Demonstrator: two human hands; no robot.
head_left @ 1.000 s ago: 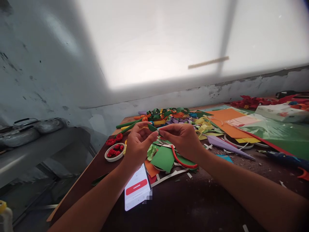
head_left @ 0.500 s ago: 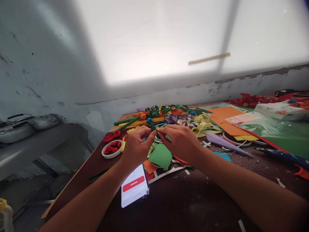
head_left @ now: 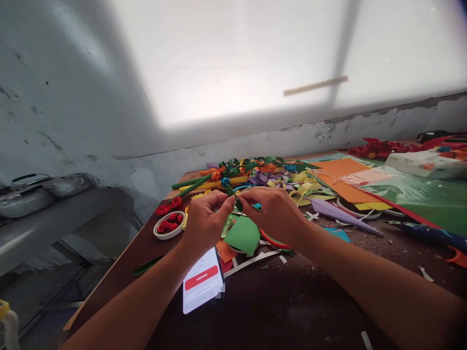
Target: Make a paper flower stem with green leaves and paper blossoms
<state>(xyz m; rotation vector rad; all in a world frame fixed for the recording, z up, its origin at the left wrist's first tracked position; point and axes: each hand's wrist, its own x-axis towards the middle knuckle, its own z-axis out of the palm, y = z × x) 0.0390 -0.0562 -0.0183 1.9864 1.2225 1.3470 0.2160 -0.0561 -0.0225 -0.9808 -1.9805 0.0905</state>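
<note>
Pinching a small dark green paper piece between left hand and right hand, both grips clamped on it, above the surface. Red paper roses in a dish at nine o'clock lying finished; piece half-shaped.

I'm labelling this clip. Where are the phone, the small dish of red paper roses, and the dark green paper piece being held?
phone (head_left: 203, 282): head view, lit screen.
dish of red paper roses (head_left: 159, 234): head view, white rim.
dark green paper piece (head_left: 230, 191): head view, tip above fingers.
</note>
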